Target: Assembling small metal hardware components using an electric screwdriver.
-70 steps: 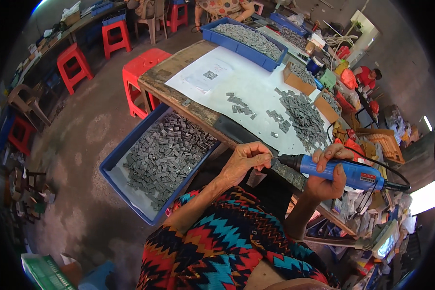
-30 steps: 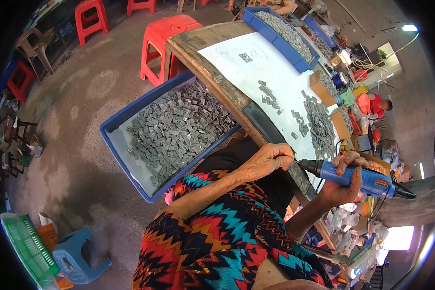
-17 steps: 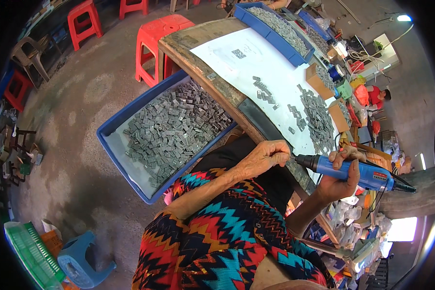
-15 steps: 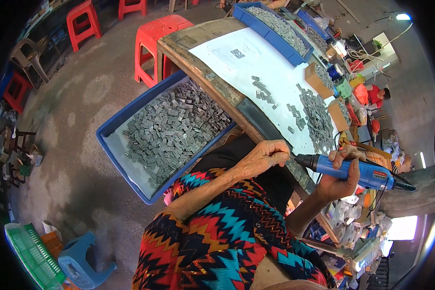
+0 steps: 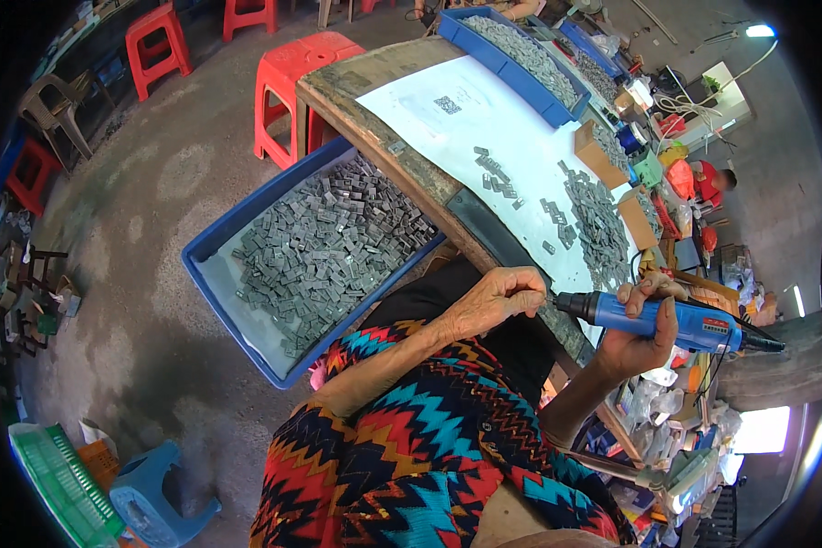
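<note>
My right hand (image 5: 647,324) is wrapped round a blue electric screwdriver (image 5: 635,316) with a black nose and a cord, held level with its tip to the left. Close to that tip, my left hand (image 5: 510,297) is closed in a pinch; whatever sits between its fingers is too small and hidden to make out. Both hands are just off the table's near edge. Beyond them, small grey metal pieces (image 5: 597,219) lie heaped on a white sheet (image 5: 438,110), with a few loose groups beside the heap.
Left of my lap, a blue tray (image 5: 247,352) holds many similar grey pieces. Another blue bin (image 5: 511,68) and cardboard boxes (image 5: 637,219) of pieces line the table's far side. A red stool (image 5: 306,59) stands by the table corner. Another person (image 5: 708,183) is farther back.
Very little differs. Both hands stay in place, with the screwdriver's body shifted only slightly in my right hand.
</note>
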A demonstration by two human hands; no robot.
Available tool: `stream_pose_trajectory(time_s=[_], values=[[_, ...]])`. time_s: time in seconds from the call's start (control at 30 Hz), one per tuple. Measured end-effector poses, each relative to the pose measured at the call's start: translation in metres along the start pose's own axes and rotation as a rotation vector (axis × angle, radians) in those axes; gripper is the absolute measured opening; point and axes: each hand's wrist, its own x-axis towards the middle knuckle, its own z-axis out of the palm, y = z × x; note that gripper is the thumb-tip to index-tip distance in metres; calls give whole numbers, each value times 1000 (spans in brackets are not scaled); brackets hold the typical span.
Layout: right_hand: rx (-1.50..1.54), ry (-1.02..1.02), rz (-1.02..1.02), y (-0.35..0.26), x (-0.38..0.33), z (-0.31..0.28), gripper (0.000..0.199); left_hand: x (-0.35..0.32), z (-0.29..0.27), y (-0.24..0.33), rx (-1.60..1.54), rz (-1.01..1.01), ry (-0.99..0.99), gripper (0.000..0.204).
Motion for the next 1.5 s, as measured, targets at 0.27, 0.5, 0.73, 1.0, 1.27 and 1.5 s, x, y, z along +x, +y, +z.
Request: stream_pose_trajectory(time_s=[0.27,0.5,0.73,1.0,1.27,1.5], values=[[-2,8,13,2,0,-1,19,0,-2,0,-26,-73,0,14],[29,51,9,2,0,-1,21,1,-3,-4,23,-37,6,14],[28,58,15,3,1,0,21,1,-2,0,7,-50,0,16],[-14,-19,34,2,0,-1,20,0,-3,-4,28,-59,-13,16],[-12,64,56,-1,-1,0,21,1,-4,-2,-23,-77,28,33],[38,104,26,5,8,-12,19,9,-12,-17,-71,-77,157,30]])
